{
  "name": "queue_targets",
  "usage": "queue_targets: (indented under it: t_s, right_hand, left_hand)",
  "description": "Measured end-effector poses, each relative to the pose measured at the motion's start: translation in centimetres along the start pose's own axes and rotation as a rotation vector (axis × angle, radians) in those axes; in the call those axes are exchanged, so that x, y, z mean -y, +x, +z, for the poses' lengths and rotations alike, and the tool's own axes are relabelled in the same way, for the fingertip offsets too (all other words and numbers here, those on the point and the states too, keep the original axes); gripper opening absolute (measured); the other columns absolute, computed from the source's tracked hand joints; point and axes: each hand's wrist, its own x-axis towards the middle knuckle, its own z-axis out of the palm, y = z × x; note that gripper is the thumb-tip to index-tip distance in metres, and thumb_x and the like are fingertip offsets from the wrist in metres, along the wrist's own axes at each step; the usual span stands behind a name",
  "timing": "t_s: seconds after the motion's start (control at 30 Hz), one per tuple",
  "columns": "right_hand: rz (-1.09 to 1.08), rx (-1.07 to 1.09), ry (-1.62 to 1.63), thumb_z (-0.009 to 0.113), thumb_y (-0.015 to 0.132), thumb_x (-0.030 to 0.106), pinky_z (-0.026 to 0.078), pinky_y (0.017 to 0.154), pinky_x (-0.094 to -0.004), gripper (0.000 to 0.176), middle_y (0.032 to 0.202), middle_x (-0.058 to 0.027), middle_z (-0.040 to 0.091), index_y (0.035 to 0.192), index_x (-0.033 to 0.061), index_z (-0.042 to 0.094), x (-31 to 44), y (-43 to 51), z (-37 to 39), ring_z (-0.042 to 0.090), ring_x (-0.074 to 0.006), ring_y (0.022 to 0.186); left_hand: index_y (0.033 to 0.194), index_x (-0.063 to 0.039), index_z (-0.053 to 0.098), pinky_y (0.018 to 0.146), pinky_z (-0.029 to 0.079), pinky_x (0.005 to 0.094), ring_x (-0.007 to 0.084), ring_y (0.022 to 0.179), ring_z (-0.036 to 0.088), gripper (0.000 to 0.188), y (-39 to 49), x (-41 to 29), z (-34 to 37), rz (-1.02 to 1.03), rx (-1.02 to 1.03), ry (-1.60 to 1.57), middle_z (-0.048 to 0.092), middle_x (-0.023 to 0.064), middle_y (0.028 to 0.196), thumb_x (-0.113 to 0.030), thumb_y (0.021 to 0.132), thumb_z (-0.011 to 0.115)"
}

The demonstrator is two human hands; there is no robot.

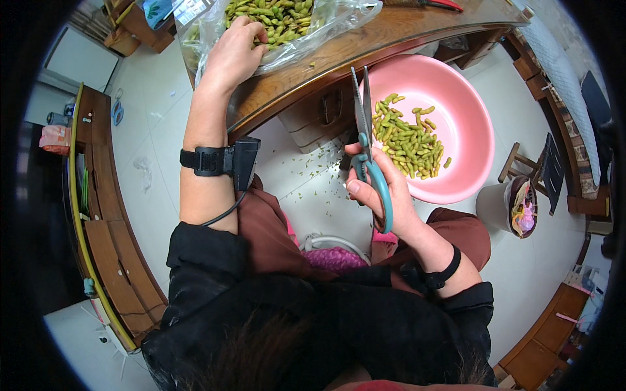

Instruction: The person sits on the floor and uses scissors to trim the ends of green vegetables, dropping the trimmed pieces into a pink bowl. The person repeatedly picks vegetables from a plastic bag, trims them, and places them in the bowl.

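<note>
My left hand (239, 51) reaches into a clear plastic bag (337, 36) of green soybean pods (279, 19) on the wooden table (288, 80). Its curled fingertips touch the pods; whether they pinch one is hidden. A pair of kitchen scissors (364, 141) with teal handles is in my right hand (391, 190), blades pointing up toward the table edge and slightly apart. Beside the scissors, on the floor, stands a pink plastic basin (469, 127) with a heap of pods (413, 141) along its near left side.
Small green clippings (313, 171) litter the tiled floor between my legs and the table. A waste bin (496, 207) stands right of my knee, beside a small folding stool (528, 166). A red-handled tool (442, 5) lies on the table's far right. Wooden cabinets (117, 234) line the left.
</note>
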Motion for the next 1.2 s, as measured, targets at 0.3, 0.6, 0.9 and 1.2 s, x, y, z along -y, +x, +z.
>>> queue_targets:
  t_s: [0.3, 0.6, 0.9, 1.2]
  right_hand:
    - [-0.007, 0.037, -0.072, 0.072, 0.088, 0.014, 0.041, 0.064, -0.0187, 0.053, 0.082, 0.0028, 0.052, 0.133, 0.0025, 0.048, 0.0, 0.4, -0.1, 0.049, -0.0029, 0.071]
    - [0.058, 0.137, 0.036, 0.072, 0.089, 0.031, 0.042, 0.068, -0.0198, 0.058, 0.086, 0.0019, 0.054, 0.135, 0.0045, 0.048, -0.7, 0.4, -0.3, 0.051, -0.0048, 0.077]
    - [0.081, 0.133, -0.061, 0.073, 0.088, 0.028, 0.044, 0.070, -0.0207, 0.057, 0.085, 0.0006, 0.054, 0.134, 0.0035, 0.048, -0.2, -0.3, 0.1, 0.052, -0.0058, 0.077]
    - [0.090, 0.067, -0.131, 0.075, 0.087, 0.024, 0.044, 0.068, -0.0195, 0.054, 0.082, 0.0037, 0.049, 0.130, 0.0016, 0.050, -1.0, -0.4, 0.2, 0.049, -0.0039, 0.074]
  left_hand:
    - [0.102, -0.003, 0.068, 0.072, 0.048, 0.0373, 0.0283, 0.083, 0.061, 0.017, -1.5, -0.8, -1.0, 0.051, -0.330, 0.018, 0.062, 0.0116, 0.090, -0.014, 0.091, 0.060]
    - [0.111, -0.001, 0.068, 0.055, 0.038, 0.0194, 0.0048, 0.060, 0.044, 0.023, -8.2, -7.0, -1.9, -0.307, 0.400, -1.382, 0.048, -0.0055, 0.068, -0.014, 0.098, 0.055]
    - [0.108, -0.003, 0.069, 0.056, 0.040, 0.0194, 0.0038, 0.061, 0.047, 0.021, -11.0, -8.1, -1.1, -0.211, 0.361, -1.214, 0.057, -0.0044, 0.074, -0.014, 0.096, 0.057]
    - [0.106, -0.004, 0.070, 0.054, 0.040, 0.0188, 0.0035, 0.060, 0.048, 0.017, -11.5, -8.3, -0.3, -0.175, 0.331, -1.171, 0.059, -0.0033, 0.073, -0.012, 0.093, 0.063]
